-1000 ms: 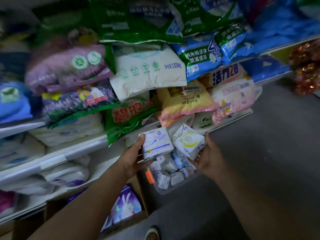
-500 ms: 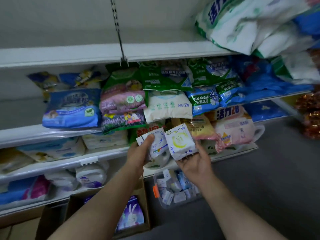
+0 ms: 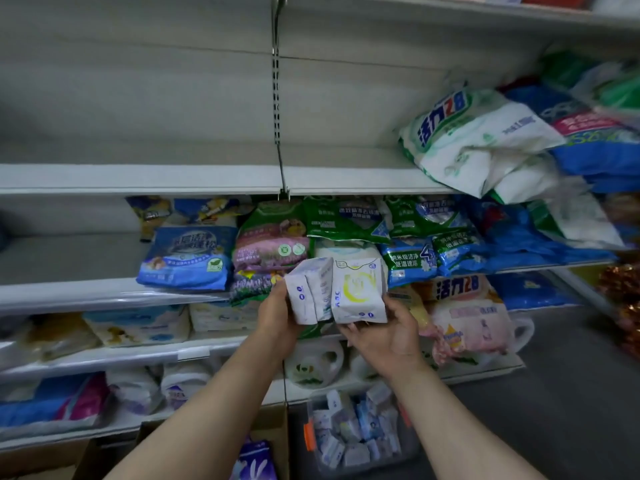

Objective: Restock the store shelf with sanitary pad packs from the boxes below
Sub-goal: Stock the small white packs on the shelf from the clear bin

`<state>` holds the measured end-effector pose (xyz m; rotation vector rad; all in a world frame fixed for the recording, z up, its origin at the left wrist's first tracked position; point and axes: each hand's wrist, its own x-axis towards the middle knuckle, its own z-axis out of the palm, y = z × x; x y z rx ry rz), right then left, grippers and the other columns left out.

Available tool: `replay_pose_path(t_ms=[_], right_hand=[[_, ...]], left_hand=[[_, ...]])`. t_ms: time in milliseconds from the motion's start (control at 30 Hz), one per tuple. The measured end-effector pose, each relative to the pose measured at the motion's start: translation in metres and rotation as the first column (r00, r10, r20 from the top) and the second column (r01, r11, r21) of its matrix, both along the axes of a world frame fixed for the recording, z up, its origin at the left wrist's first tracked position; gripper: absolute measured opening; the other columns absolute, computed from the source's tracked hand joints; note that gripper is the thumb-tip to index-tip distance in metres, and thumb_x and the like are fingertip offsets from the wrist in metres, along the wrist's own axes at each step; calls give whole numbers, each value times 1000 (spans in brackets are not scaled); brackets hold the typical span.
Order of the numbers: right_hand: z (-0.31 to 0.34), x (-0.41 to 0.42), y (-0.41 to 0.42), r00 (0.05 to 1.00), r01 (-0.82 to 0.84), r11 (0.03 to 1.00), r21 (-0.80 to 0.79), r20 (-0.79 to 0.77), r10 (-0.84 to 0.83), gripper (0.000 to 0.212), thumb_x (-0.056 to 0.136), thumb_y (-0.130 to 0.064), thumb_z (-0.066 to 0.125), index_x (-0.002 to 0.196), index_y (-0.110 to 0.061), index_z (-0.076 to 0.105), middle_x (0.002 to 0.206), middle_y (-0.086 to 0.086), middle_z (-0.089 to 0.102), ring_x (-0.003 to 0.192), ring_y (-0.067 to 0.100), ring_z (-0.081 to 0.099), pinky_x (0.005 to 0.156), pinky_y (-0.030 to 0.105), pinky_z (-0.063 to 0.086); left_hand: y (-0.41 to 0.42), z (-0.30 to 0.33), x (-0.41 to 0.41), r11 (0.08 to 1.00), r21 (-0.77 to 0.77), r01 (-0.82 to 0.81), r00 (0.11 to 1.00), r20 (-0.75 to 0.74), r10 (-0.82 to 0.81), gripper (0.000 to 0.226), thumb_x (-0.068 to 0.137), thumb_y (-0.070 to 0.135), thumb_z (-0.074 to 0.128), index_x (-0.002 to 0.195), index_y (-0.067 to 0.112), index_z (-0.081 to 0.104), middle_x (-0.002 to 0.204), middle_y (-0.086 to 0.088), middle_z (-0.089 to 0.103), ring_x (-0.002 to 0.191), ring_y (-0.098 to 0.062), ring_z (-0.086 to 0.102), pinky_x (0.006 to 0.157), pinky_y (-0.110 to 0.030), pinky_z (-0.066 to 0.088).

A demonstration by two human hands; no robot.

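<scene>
Here the left hand [image 3: 277, 315] grips a white pad pack with blue print [image 3: 309, 293], thumb along its left face and fingers curled behind it; the right hand [image 3: 384, 336] holds a second white pad pack with a yellow crescent [image 3: 358, 289] from below, thumb up its right edge and fingers curled under its base; the two packs stand upright, side by side and touching, raised in front of the middle shelves; above them a white shelf board [image 3: 138, 178] runs left to right, bare on the left, with white and green detergent bags [image 3: 478, 140] piled at its right end; behind the packs lie blue, green and purple bags, among them a blue bag [image 3: 187, 258] to the left; low and near, a clear plastic bin [image 3: 356, 434] holds many small pad packs; just left of it stands a cardboard box [image 3: 273, 431] with a purple pack [image 3: 254, 460] inside.
</scene>
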<state>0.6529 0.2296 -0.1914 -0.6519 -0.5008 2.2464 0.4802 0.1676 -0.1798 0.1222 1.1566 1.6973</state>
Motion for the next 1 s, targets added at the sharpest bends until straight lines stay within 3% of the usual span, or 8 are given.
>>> replay_pose_path(t_ms=[67, 167, 267, 367, 467, 633, 800, 1000], right_hand=[[10, 3, 0, 1000, -4, 1000, 28, 5, 4, 109, 36, -32, 94, 138, -11, 59, 130, 22, 64, 119, 41, 59, 108, 57, 40], [22, 8, -3, 1000, 7, 999, 43, 6, -7, 112, 33, -33, 95, 137, -11, 59, 126, 21, 66, 115, 39, 61, 101, 54, 47], [31, 11, -9, 1000, 11, 999, 54, 17, -12, 108, 39, -33, 91, 139, -10, 57, 130, 21, 65, 120, 38, 61, 92, 53, 53], [37, 15, -13, 999, 22, 997, 75, 33, -24, 84, 62, -35, 76, 139, -8, 56, 126, 22, 66, 115, 40, 63, 88, 53, 55], [45, 20, -15, 999, 19, 996, 92, 41, -23, 66, 78, -31, 59, 141, -10, 54, 125, 24, 66, 111, 43, 65, 88, 57, 53], [51, 22, -18, 1000, 4, 991, 135, 18, -7, 62, 80, -25, 59, 141, -17, 55, 130, 24, 63, 113, 47, 64, 88, 64, 52], [72, 2, -29, 993, -7, 990, 144, 115, -10, 61, 81, -50, 64, 130, -14, 63, 122, 20, 69, 119, 41, 60, 105, 60, 44], [101, -33, -38, 985, 62, 981, 183, 147, -90, 47, 78, -41, 68, 116, -14, 68, 103, 14, 76, 94, 32, 69, 76, 44, 60]], left_hand=[[-3, 7, 2, 998, 23, 59, 998, -28, -58, 42, 100, 34, 52, 129, 7, 65, 124, -17, 68, 111, -36, 66, 85, -47, 57], [-5, 18, 5, 986, 88, 139, 990, -37, -136, 54, 91, 50, 62, 128, 11, 68, 129, -16, 66, 120, -39, 61, 104, -54, 48], [-8, 34, 10, 958, 196, 211, 975, 29, -221, 57, 98, 50, 52, 133, 7, 62, 128, -17, 66, 103, -32, 67, 81, -42, 58], [-15, 47, 15, 937, 238, 255, 959, 63, -277, 56, 97, 51, 53, 129, 6, 65, 123, -16, 69, 96, -28, 71, 72, -37, 61], [-21, 50, 14, 948, 213, 239, 970, -2, -244, 56, 92, 52, 57, 125, 9, 67, 120, -14, 71, 98, -27, 73, 71, -37, 61], [-33, 60, 7, 980, 143, 141, 990, -49, -136, 60, 73, 40, 76, 123, 6, 67, 117, -17, 72, 105, -32, 70, 85, -46, 58], [-50, 77, 4, 996, 81, 30, 997, -75, -24, 39, 81, 29, 80, 110, 6, 69, 95, -12, 77, 86, -27, 74, 81, -44, 58], [-73, 103, -23, 989, 109, -104, 992, -53, 111, 26, 93, 29, 65, 110, 9, 62, 89, -10, 72, 70, -21, 67, 55, -30, 56]])
